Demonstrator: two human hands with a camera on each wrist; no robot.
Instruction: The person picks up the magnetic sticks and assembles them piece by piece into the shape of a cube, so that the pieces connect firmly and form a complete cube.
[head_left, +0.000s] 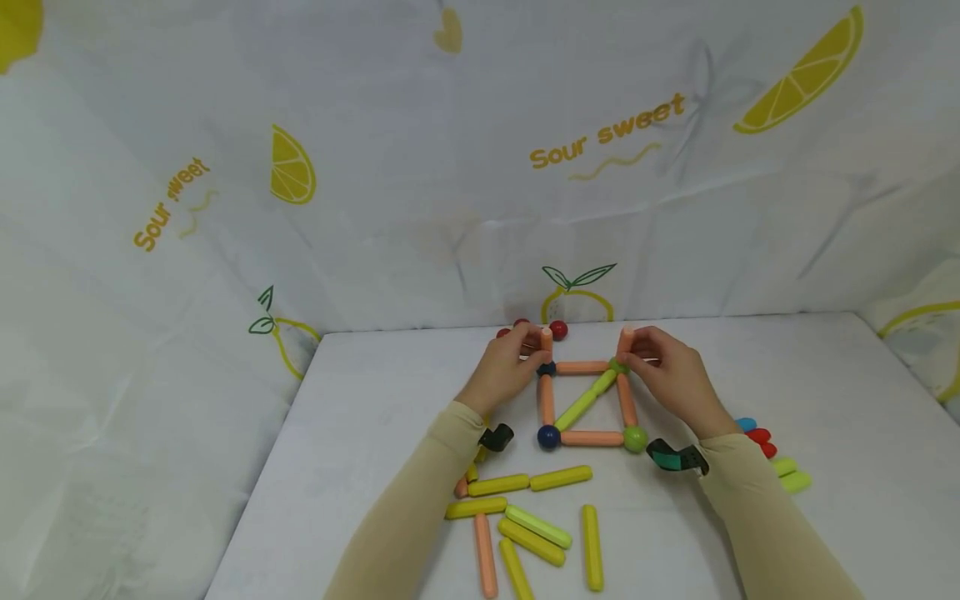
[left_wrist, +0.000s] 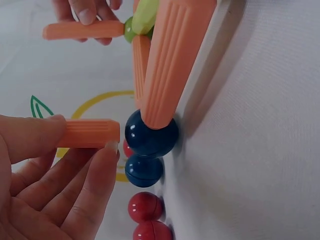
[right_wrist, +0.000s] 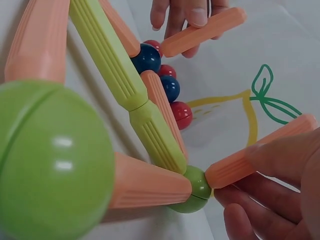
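In the head view, a square frame of orange sticks [head_left: 592,437] lies flat on the white tabletop [head_left: 375,392], with a green diagonal stick [head_left: 587,401] inside and balls at the corners. The left hand [head_left: 504,371] holds an upright orange stick [head_left: 547,340] over the far left dark blue ball [head_left: 547,368]. The right hand [head_left: 670,373] holds another upright orange stick [head_left: 625,341] over the far right green ball [head_left: 618,365]. Loose yellow, green and orange sticks [head_left: 525,517] lie near the person, and some red balls [head_left: 558,329] lie at the far edge.

In the left wrist view, the thumb and fingers [left_wrist: 95,175] pinch the orange stick [left_wrist: 90,133] at its middle; its tip touches the dark blue ball [left_wrist: 150,135].

In the right wrist view, the fingers [right_wrist: 280,165] are curled around the orange stick [right_wrist: 250,157], and its end touches the small green ball [right_wrist: 196,187].

The sticks look like light, stiff plastic with fine ribs, so they probably do not slip easily. I think the joints are weak against a side push, so it is better to hold each stick at its middle and keep it straight over the ball.
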